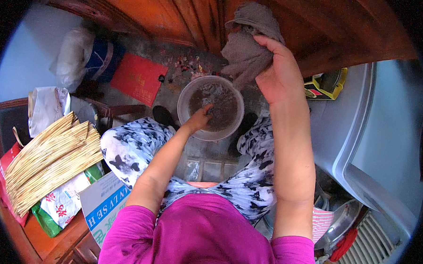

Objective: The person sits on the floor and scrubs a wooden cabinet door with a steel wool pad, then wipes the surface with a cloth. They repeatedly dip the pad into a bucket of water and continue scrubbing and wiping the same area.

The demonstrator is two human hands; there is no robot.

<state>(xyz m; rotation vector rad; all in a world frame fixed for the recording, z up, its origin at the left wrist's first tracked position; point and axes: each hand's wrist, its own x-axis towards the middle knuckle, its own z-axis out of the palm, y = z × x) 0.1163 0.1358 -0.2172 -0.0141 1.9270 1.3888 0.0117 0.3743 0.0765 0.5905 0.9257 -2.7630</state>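
Observation:
A crumpled grey-brown cloth (248,48) is gripped by my right hand (282,74), which is raised at the upper right. The cloth lies up against, or just in front of, a reddish-brown wooden panel (183,15). One end of it hangs down toward the rim of a whitish plastic bucket (181,102). Murky water (224,109) fills part of the bucket, which stands on the floor between my feet. My left hand (200,118) reaches over the near rim, its fingertips at the water. Those fingers are partly hidden, so their closure is unclear.
Bundled thin sticks (54,160) lie on printed bags at the left, beside a cardboard box (102,205). A red sheet (137,79) and scattered scraps (193,65) lie beyond the bucket. A grey plastic chair (344,123) stands at the right, with a yellow-and-black box (327,85) near it.

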